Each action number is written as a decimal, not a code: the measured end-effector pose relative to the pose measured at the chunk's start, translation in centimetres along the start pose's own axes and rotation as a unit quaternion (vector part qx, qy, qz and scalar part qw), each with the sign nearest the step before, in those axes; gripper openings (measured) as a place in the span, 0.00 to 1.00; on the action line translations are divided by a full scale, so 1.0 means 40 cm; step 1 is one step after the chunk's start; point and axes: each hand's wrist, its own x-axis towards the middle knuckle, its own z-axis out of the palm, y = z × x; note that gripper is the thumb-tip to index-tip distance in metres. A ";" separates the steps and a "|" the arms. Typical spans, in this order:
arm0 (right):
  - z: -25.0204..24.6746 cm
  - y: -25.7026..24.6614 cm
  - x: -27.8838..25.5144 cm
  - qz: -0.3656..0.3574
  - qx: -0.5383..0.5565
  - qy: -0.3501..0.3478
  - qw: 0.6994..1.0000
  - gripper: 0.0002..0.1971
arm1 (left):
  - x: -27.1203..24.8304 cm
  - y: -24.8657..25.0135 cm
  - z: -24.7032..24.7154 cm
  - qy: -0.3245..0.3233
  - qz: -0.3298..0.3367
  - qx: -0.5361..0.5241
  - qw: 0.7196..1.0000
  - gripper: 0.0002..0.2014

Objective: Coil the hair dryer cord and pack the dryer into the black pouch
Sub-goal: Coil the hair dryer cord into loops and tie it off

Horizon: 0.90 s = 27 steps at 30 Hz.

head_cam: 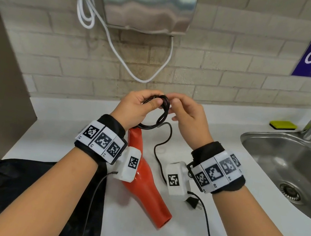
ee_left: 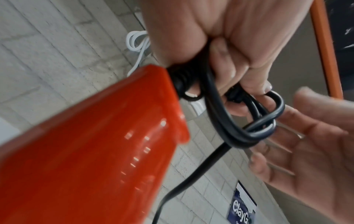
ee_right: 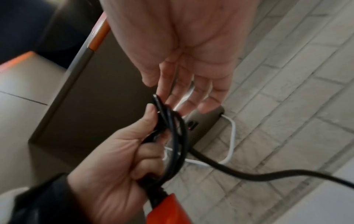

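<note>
The left hand [head_cam: 134,107] grips several loops of the black cord [head_cam: 163,111] above the tabletop [head_cam: 215,222]. The right hand [head_cam: 189,116] is just beside the coil, fingers relaxed and holding nothing. The red hair dryer [head_cam: 145,184] hangs below the left hand. The black pouch [head_cam: 13,186] lies on the tabletop under the left forearm.
</note>
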 end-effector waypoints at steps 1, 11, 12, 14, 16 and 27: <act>0.004 -0.006 0.003 0.003 0.020 -0.002 1.000 0.08 | -0.001 0.002 0.004 -0.002 0.003 -0.006 1.000 0.10; 0.013 0.033 0.009 0.028 -0.001 -0.100 0.995 0.08 | -0.020 0.049 0.007 -0.066 -0.025 -0.038 0.997 0.10; 0.013 0.039 0.005 0.041 -0.012 -0.128 0.991 0.04 | -0.022 0.050 0.007 -0.071 -0.027 -0.047 0.996 0.10; 0.013 0.044 0.004 0.057 -0.047 -0.145 0.987 0.11 | -0.024 0.045 0.004 -0.072 -0.024 -0.044 0.996 0.10; 0.012 0.049 0.008 0.069 -0.047 -0.136 0.987 0.15 | -0.028 0.045 0.000 -0.066 -0.023 -0.036 0.997 0.10; -0.039 0.083 0.014 0.043 -0.205 -0.161 0.965 0.14 | -0.031 0.044 0.001 0.018 -0.036 -0.014 0.999 0.09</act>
